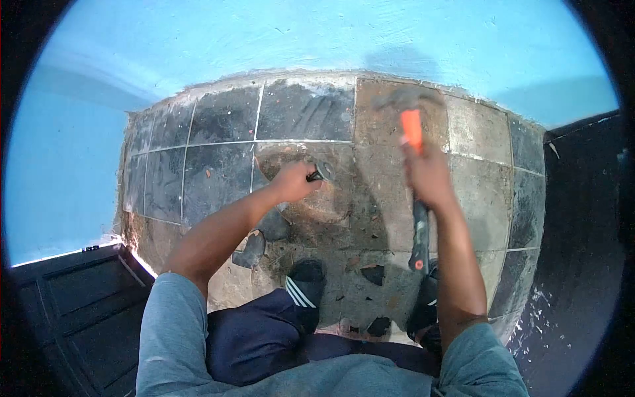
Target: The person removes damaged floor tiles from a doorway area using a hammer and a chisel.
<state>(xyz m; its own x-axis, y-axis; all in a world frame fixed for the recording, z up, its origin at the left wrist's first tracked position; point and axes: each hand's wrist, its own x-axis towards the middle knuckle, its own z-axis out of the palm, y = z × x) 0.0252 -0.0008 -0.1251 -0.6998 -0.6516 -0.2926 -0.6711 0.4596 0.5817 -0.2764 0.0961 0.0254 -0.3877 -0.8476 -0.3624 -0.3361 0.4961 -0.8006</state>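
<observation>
My right hand (430, 175) is closed around the handle of a hammer (421, 228), black with an orange neck. The hammer's head is raised over the floor and smeared by motion. My left hand (296, 182) is closed on a short dark chisel (322, 173), whose metal end shows above the fist; its lower end is hidden. Beneath the left hand is a bare brownish patch of floor (317, 210), bordered by a dark floor tile (218, 173). The hammer is up to the right of the chisel, apart from it.
Broken tile pieces (251, 250) lie left of my shoe (306, 281), and another dark shard (374, 274) lies between my feet. A blue wall (317, 40) rises at the far edge. A dark panelled door (86, 291) is at lower left, and a dark surface (575, 231) at right.
</observation>
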